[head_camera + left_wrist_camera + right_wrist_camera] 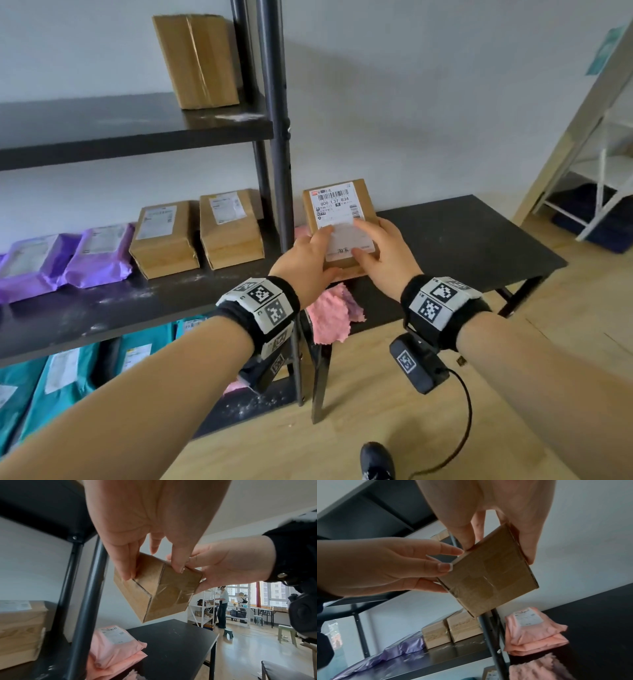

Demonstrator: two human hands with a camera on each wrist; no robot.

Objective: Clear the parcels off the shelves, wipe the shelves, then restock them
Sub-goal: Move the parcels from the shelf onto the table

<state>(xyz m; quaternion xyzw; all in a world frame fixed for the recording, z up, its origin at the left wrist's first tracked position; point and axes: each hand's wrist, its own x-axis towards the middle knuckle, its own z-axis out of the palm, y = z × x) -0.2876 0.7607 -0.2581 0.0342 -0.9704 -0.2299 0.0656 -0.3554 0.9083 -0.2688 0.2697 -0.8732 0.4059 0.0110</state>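
Cardboard box held in the air over the black worktop, just right of the shelf post. Label side faces up, long axis runs 6-to-12, far end tipped up. Left hand pinches its 9 o'clock edge, thumb on top, fingers below. Right hand pinches the 3 o'clock edge likewise. Pink parcels lie under it on the worktop; pink cloth hangs off the front edge at 6. Two brown boxes sit on the middle shelf at 9.
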